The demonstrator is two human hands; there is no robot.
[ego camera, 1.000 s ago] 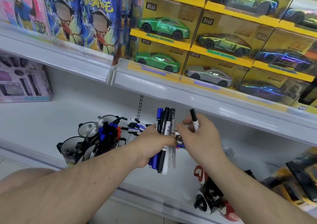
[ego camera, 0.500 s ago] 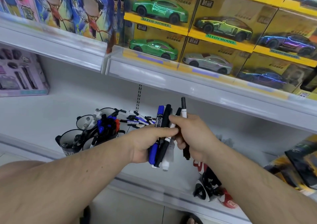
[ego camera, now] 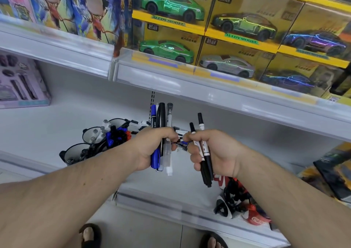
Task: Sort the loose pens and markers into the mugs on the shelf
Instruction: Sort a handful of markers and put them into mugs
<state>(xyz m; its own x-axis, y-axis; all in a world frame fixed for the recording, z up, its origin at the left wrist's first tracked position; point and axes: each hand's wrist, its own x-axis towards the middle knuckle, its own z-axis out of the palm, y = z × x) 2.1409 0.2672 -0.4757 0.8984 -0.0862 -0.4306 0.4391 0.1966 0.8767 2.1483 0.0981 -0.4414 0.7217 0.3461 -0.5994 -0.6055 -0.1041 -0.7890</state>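
Shelf: white store shelf (ego camera: 57,118)
On it, left: black mugs (ego camera: 76,151) holding pens
Behind mugs: loose markers (ego camera: 138,123)
Far left: lilac boxed set (ego camera: 20,84)

Smooth plastic markers (ego camera: 161,133), glossy on the black and blue barrels, frosted and half-clear on one cap. Glossy glazed mugs (ego camera: 76,151) at left, dark outside, pale within. Matt white painted shelf (ego camera: 57,126), clear shiny plastic strip along the upper shelf edge (ego camera: 190,82). Printed card toy car boxes (ego camera: 237,38) far right, fronts glossy; metallic iridescent sheen on the cars.
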